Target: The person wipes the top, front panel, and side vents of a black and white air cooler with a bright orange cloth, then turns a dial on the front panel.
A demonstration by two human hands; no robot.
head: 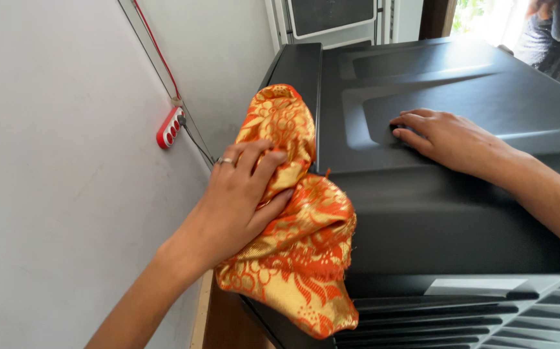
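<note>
My left hand (238, 197), with a ring on one finger, presses an orange and gold patterned cloth (293, 226) against the left edge of a large black plastic appliance casing (448, 213). The cloth hangs bunched over that edge, from the upper corner down to the vents. My right hand (448, 136) lies flat on the casing's top surface, fingers spread beside a recessed panel, holding nothing.
A grey wall (54, 161) runs along the left, with a red and white power strip (170, 127) and red and black cables fixed to it. A wooden surface (218, 317) shows under the appliance. Another person (551, 32) stands at the far top right by a bright doorway.
</note>
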